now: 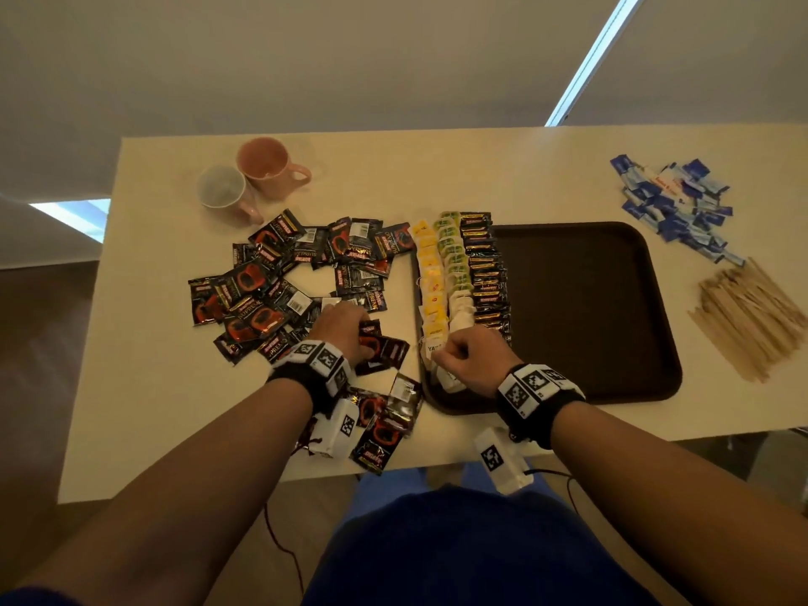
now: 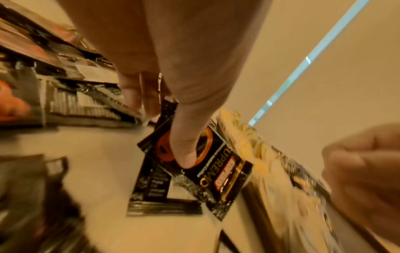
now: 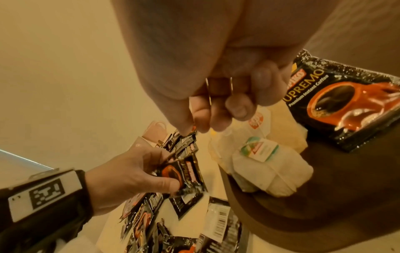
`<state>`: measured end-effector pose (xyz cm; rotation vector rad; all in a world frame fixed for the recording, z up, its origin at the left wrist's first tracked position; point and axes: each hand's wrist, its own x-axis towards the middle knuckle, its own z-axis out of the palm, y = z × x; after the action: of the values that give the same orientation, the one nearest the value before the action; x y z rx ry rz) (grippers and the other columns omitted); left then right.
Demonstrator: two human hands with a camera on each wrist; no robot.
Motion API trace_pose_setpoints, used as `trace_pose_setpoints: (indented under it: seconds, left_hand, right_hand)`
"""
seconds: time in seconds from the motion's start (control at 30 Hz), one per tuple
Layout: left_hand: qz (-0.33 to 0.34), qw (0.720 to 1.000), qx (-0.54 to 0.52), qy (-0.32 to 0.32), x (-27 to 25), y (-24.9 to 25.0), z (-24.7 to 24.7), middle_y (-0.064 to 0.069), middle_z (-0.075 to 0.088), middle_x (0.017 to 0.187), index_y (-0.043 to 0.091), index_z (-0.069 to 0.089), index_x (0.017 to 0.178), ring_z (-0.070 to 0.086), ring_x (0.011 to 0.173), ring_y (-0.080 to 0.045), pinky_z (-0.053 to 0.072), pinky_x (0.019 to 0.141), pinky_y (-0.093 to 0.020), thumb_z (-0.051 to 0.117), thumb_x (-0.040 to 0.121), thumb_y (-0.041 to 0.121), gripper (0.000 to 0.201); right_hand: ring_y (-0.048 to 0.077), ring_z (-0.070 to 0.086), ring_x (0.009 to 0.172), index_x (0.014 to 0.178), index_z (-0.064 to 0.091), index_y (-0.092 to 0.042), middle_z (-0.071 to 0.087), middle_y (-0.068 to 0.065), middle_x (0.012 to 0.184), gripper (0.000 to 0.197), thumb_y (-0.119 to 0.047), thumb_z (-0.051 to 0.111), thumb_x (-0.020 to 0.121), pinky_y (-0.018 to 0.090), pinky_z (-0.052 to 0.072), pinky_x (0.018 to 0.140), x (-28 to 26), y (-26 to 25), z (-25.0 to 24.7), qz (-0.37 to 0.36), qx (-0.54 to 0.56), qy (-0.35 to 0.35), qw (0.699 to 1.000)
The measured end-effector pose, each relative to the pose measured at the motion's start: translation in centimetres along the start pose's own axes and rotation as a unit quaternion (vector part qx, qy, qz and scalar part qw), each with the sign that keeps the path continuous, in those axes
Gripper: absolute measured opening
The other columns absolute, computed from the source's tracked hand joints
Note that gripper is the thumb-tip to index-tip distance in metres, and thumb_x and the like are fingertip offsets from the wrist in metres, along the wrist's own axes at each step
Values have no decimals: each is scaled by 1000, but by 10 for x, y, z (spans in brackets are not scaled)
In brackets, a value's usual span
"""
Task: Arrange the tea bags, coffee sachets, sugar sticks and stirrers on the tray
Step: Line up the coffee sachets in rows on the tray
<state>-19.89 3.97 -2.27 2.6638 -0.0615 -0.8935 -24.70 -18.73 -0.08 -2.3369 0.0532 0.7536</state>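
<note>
My left hand [image 1: 350, 332] pinches a black and red coffee sachet [image 1: 379, 345] at the near edge of the loose sachet pile [image 1: 271, 282]. In the left wrist view its thumb presses the sachet [image 2: 218, 172] from above. The brown tray [image 1: 590, 308] carries rows of yellow tea bags [image 1: 430, 277], green-tagged tea bags [image 1: 457, 264] and coffee sachets [image 1: 487, 273] along its left side. Over the tray's near left corner my right hand [image 1: 457, 354] is curled into a fist. The right wrist view shows its fingers [image 3: 216, 113] holding nothing above a white tea bag [image 3: 270, 171].
Two mugs [image 1: 271, 166] stand at the back left. Blue sugar sticks [image 1: 677, 207] lie in a heap at the back right, with wooden stirrers [image 1: 752, 317] piled nearer. More coffee sachets [image 1: 384, 426] lie by the table's front edge. The tray's right half is bare.
</note>
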Motion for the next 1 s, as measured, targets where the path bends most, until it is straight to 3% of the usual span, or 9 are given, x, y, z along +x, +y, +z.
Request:
trace_pose_setpoints:
  seconds: [0.17,0.3,0.4,0.5,0.67,0.77,0.83,0.93,1.0]
  left_hand:
    - [-8,983,-177,47,-3,4,-28,2,65,104,17,67,106,61,97,-18,49,87,-33,82,80,20,31]
    - [14,926,-377,14,-8,22,-41,-7,71,105,12,68,108,71,94,-24,62,72,-37,84,77,13,35]
    - [33,913,-407,4,-12,38,-39,-8,70,106,17,67,104,72,92,-24,61,65,-31,85,76,12,33]
    - [37,907,-419,6,-15,54,-34,-13,67,110,23,66,98,71,94,-27,63,69,-37,84,75,7,33]
    - [38,911,-410,-14,-15,74,-28,-17,65,116,24,66,100,70,99,-31,63,75,-44,84,75,4,37]
    - [26,914,-405,-11,-14,84,-24,-17,65,116,26,65,99,68,103,-33,63,75,-45,83,75,3,39]
    - [13,918,-396,-1,-14,87,-21,-15,68,110,24,64,100,70,97,-30,63,76,-46,82,77,2,36]
    - [-3,927,-375,29,-13,84,-15,-10,72,102,22,68,104,72,92,-28,61,79,-50,85,75,8,37]
    - [-17,927,-373,39,-14,84,-11,-8,73,99,30,67,97,72,92,-28,60,82,-51,86,75,8,36]
  right_hand:
    - [6,57,72,94,67,-17,65,-5,81,20,-36,69,89,22,45,67,8,-13,-5,-34,13,58,998]
    - [17,71,78,106,64,-11,72,2,89,31,-35,72,87,32,60,72,15,-24,-9,-4,197,43,979]
    - [25,74,77,99,68,-5,75,9,88,15,-17,71,90,34,62,66,13,-27,-18,19,333,39,942]
    - [24,73,74,94,70,-3,75,11,87,9,-10,72,88,29,59,59,10,-21,-26,43,411,61,908]
    - [26,69,76,88,73,-5,72,18,90,5,-10,74,85,42,59,68,7,1,-39,69,507,80,856]
    - [22,65,68,86,68,-7,70,12,77,3,-5,69,88,32,54,58,5,15,-56,68,547,94,829]
    - [21,68,67,88,65,-6,70,10,75,5,-2,65,90,28,54,56,5,32,-70,63,526,110,841]
    - [19,71,71,86,65,-13,72,5,77,9,-4,66,90,30,58,64,2,65,-91,41,352,98,930]
    - [15,71,73,86,66,-19,72,1,79,10,-10,67,90,31,57,70,-2,82,-97,34,208,37,977]
